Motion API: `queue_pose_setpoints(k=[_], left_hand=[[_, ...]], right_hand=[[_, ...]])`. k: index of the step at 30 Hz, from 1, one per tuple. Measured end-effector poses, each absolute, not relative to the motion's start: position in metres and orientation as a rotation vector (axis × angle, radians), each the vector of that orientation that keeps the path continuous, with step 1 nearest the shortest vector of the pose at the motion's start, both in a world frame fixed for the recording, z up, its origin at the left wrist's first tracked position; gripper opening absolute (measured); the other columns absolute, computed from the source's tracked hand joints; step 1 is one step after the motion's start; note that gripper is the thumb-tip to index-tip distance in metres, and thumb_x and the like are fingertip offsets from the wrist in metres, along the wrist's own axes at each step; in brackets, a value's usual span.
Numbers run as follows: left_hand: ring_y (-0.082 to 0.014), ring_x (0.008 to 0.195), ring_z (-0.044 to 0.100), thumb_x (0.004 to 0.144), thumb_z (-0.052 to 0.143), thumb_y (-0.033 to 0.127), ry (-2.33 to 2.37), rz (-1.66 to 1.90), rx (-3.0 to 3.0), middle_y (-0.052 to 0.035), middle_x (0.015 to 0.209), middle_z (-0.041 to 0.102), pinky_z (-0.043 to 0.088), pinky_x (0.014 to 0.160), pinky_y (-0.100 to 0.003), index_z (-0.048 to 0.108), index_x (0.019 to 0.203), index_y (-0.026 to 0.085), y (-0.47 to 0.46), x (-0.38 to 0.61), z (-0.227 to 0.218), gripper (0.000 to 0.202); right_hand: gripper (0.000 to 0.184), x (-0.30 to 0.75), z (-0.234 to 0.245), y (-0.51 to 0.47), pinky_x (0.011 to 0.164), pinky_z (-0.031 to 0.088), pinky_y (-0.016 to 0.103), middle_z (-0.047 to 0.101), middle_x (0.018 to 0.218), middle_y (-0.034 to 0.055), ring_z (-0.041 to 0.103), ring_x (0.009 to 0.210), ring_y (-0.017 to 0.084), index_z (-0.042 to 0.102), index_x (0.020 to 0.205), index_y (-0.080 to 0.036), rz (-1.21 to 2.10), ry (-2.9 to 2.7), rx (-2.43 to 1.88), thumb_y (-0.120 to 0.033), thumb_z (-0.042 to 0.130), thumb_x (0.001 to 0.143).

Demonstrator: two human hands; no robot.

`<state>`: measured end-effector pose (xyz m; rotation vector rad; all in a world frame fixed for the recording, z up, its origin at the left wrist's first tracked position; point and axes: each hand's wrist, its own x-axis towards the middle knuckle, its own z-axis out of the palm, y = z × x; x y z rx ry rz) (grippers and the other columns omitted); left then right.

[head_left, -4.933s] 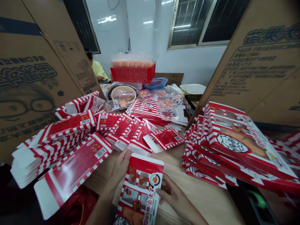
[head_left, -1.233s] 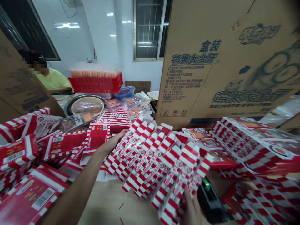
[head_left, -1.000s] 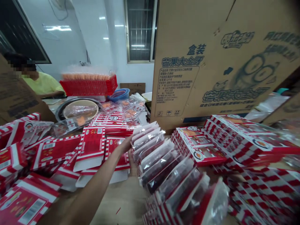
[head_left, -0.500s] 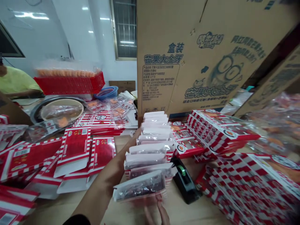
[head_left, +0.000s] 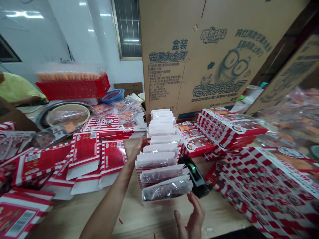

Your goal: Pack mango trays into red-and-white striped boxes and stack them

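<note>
Head view: your left hand (head_left: 138,151) is stretched out, fingers straight, laid against the left flank of the row of packs (head_left: 161,149). The row stands on edge in a leaning line that runs away from you. Your right hand (head_left: 193,217) is spread wide and empty, fingertips just below the nearest pack's corner; whether they touch it is hard to tell from this angle.

The row looks gathered and rests on the table (head_left: 149,220). Filled boxes (head_left: 224,129) lie stacked to the right of your right hand. Many flat cartons (head_left: 84,156) lie unfolded to the left of your left hand, so I judge a good share remains. A tape dispenser (head_left: 195,177) sits just beyond your right fingertips, beside the row.

The table is pale wood with a few red scraps. Beyond your left hand are a metal basin (head_left: 43,114), a red basket (head_left: 72,88) and a person's yellow sleeve (head_left: 15,91). A printed cardboard carton (head_left: 199,56) stands past the row, against a white wall.
</note>
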<state>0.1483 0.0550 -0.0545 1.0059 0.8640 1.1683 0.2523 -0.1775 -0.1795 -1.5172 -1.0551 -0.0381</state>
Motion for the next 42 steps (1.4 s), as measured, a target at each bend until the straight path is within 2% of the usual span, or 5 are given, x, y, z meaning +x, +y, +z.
queue_pose_setpoints(k=[16,24,32,38,42], left_hand=[[-0.0194,0.106,0.058,0.089,0.050,0.021,1.090,1.600,2.175,-0.0103,0.116,0.059,0.051,0.082,-0.027,0.045,0.134,0.023,-0.124,0.086,-0.120,0.046],[-0.0212,0.104,0.061,0.084,0.055,0.012,0.878,1.820,1.901,-0.0083,0.109,0.064,0.053,0.083,-0.033,0.054,0.122,0.028,-0.114,0.079,-0.120,0.041],[-0.0161,0.089,0.067,0.085,0.054,0.014,0.898,1.491,1.941,-0.0054,0.097,0.069,0.053,0.075,-0.023,0.065,0.094,0.024,-0.113,0.069,-0.093,0.017],[-0.0231,0.104,0.064,0.088,0.050,0.041,0.706,0.949,1.268,-0.0107,0.112,0.068,0.051,0.086,-0.036,0.049,0.130,0.027,-0.116,0.064,-0.071,0.044],[-0.0234,0.119,0.055,0.087,0.055,0.037,0.530,0.600,1.392,-0.0054,0.127,0.061,0.040,0.101,-0.039,0.064,0.116,0.033,-0.103,0.054,-0.037,0.031]], right_hand=[[0.047,0.237,-0.155,-0.170,0.093,0.043,0.042,0.048,0.132,0.0137,0.047,0.122,0.027,0.041,0.133,-0.021,0.020,-0.956,-1.330,-0.023,0.053,0.088],[0.042,0.245,-0.121,-0.179,0.073,0.055,0.035,0.062,0.113,0.0103,0.063,0.098,0.025,0.054,0.124,-0.026,-0.072,-1.199,-1.249,-0.013,0.056,0.084],[0.024,0.260,-0.070,-0.178,0.064,0.056,0.027,0.070,0.092,0.0079,0.068,0.082,0.021,0.070,0.096,-0.024,0.168,-1.484,-1.226,-0.013,0.051,0.087],[0.043,0.254,-0.065,-0.179,0.072,0.059,0.037,0.068,0.116,0.0106,0.068,0.097,0.024,0.040,0.137,-0.032,0.487,-1.187,-1.150,-0.029,0.043,0.094],[0.031,0.259,-0.055,-0.177,0.078,0.057,0.039,0.068,0.115,0.0099,0.066,0.102,0.025,0.061,0.119,-0.032,0.815,-1.319,-1.086,-0.035,0.050,0.091]])
